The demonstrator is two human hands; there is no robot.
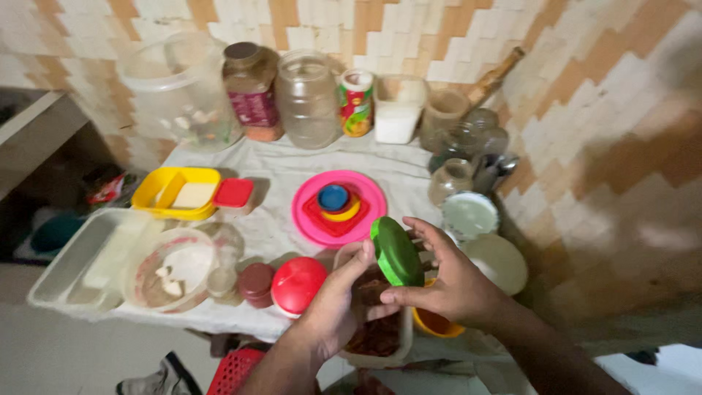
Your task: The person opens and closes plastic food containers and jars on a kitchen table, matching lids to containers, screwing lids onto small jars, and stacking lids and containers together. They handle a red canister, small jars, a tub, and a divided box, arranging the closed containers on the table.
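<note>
Left hand (329,307) gripping side of clear jar (376,322) at table's near edge, green lid (395,251) tilted on edge directly above jar mouth, long axis running up-left to down-right, pinched in right hand (450,281), which is the nearer one.

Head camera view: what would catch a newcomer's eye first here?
Probably the green lid tilted between the left hand and right hand, over a clear jar of dark contents at the table's near edge. Behind it sits a bright pink plate stacked with small lids; a yellow box lies farther left.
</note>
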